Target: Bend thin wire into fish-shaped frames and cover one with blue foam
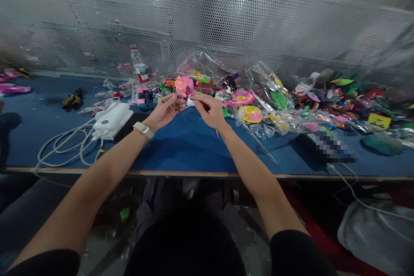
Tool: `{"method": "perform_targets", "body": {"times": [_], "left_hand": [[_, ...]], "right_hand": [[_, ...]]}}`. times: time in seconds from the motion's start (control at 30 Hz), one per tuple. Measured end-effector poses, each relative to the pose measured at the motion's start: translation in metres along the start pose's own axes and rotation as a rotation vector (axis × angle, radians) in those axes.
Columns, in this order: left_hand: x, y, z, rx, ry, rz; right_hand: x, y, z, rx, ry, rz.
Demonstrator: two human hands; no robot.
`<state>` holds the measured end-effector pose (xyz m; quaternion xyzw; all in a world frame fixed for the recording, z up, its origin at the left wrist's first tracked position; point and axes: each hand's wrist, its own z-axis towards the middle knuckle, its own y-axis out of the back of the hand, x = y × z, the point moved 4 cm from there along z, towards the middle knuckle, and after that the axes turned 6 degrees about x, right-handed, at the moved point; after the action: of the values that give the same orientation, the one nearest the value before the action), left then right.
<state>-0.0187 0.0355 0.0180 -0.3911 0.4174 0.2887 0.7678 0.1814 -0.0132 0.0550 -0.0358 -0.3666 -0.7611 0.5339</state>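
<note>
While left hand (166, 111) and right hand (210, 111) meet — clear bag (188, 95) spans between, each grip pinching it.

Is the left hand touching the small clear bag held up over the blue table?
Touching. The head view shows the left hand pinching one edge of the clear bag, with the right hand on the other edge.

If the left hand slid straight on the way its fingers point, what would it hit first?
Past the clear wrapper it pinches, the left hand likely meets the pink toy just beyond; depth is unclear.
</note>
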Motion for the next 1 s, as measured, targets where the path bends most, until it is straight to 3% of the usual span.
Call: {"method": "perform_targets", "body": {"times": [0.2,0.4,0.5,0.6,0.8,1.0], "left_hand": [[-0.001,-0.002,0.001,-0.055,-0.049,0.067],[0.000,-0.004,0.003,-0.161,-0.167,0.245],[0.001,-0.006,0.002,-0.157,-0.204,0.359],[0.002,-0.005,0.002,-0.156,-0.199,0.403],[0.005,-0.002,0.006,-0.141,-0.141,0.267],[0.005,-0.002,0.005,-0.120,-0.098,0.187]], "right_hand": [[-0.010,0.000,0.003,0.005,-0.066,-0.105],[-0.025,-0.001,0.003,0.030,-0.131,-0.336],[-0.029,-0.003,0.002,0.066,-0.161,-0.383],[-0.030,-0.004,0.003,0.058,-0.156,-0.315],[-0.030,0.000,0.003,0.043,-0.208,-0.057],[-0.031,0.002,0.005,0.042,-0.182,0.028]]}}
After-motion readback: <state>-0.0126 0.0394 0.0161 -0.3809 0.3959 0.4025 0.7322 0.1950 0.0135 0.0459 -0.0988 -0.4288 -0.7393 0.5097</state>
